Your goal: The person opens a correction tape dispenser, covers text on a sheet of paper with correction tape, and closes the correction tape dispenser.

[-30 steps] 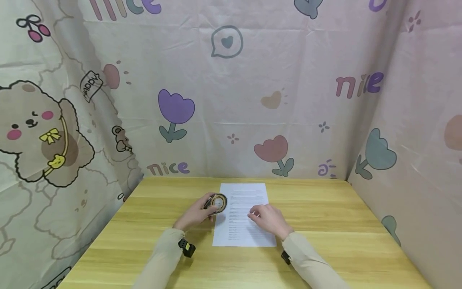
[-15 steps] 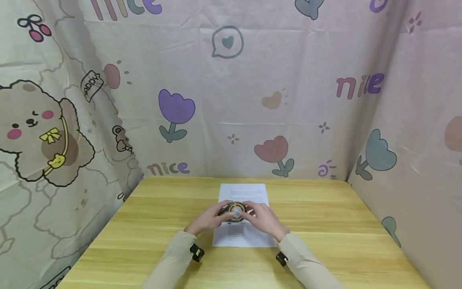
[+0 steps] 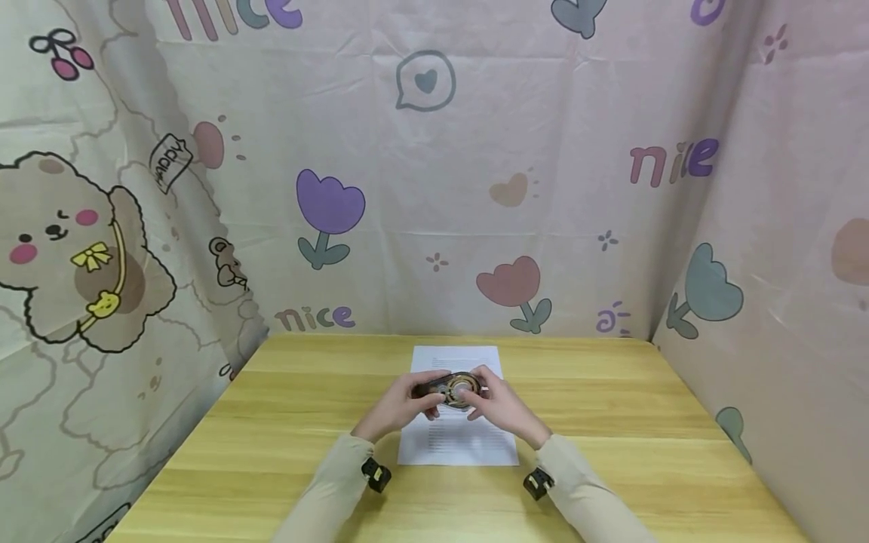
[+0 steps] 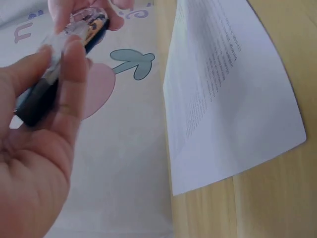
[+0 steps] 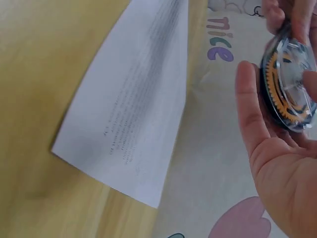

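Observation:
Both hands hold a correction tape dispenser [image 3: 458, 383] over the sheet of paper. Its case is clear and black, and an orange toothed wheel [image 5: 275, 89] shows inside it in the right wrist view. My left hand [image 3: 397, 407] pinches the narrow black end [image 4: 38, 101] between thumb and fingers. On the round end, my right hand [image 3: 505, 407] grips with the thumb on the clear face and fingers behind. Below lies a white sheet of printed paper [image 3: 462, 446], partly hidden by the hands.
The paper rests on a wooden table [image 3: 312, 407] in front of a patterned cloth backdrop [image 3: 421, 173]. Cloth also hangs along the left and right sides. A small black camera is strapped at each wrist.
My left hand has carried the correction tape rightward over the paper. My right hand, which held nothing one second ago, has taken hold of its round end, and the dispenser has shifted slightly further right.

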The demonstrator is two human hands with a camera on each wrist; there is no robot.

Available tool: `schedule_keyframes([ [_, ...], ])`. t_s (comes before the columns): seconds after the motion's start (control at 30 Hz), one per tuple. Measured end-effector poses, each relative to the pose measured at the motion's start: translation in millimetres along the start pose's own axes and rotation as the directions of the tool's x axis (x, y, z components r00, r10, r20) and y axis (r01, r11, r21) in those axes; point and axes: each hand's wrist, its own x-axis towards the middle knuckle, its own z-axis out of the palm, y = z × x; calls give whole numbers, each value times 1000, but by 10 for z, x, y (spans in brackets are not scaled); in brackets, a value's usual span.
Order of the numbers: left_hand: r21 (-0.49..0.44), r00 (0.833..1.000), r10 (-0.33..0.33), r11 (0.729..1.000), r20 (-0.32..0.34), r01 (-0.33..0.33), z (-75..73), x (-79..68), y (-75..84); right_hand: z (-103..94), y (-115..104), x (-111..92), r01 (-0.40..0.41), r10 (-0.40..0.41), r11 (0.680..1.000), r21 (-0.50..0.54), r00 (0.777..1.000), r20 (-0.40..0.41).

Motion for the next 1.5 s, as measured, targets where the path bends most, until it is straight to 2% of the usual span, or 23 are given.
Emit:
schedule_keyframes([
  [0.2, -42, 994, 26, 999, -104, -30, 44, 49, 10, -14, 23, 1, 16, -16, 1000, -16, 1000, 4],
  [0.3, -58, 991, 38, 997, -125, -46, 31, 57, 17, -33, 9, 13, 30, -30, 999, -21, 1000, -3],
  [0.4, -110, 996, 32, 993, -87, -42, -3, 46, 37, -59, -25, 11, 39, -39, 999, -26, 999, 15],
  [0.6, -240, 1000, -6, 971, 11, 9, -71, 26, 79, -115, -88, -13, 73, -70, 997, -38, 995, 68],
  [0.87, -259, 995, -35, 964, 95, 58, -106, 19, 89, -123, -78, -38, 75, -71, 996, -46, 994, 88],
  [1.03, -279, 991, -46, 957, 125, 80, -120, -4, 86, -120, -50, -41, 81, -75, 995, -60, 993, 94],
  [1.17, -276, 995, -46, 959, 91, 70, -104, 4, 73, -113, -17, -26, 73, -70, 996, -57, 996, 54],
  [1.37, -262, 1000, -11, 965, 19, 16, -109, 28, 28, -104, -1, 1, 56, -57, 998, -39, 998, -19],
  [1.5, -231, 1000, -18, 973, -9, 15, -141, 23, -2, -126, -14, -12, 41, -43, 998, -41, 998, -38],
])
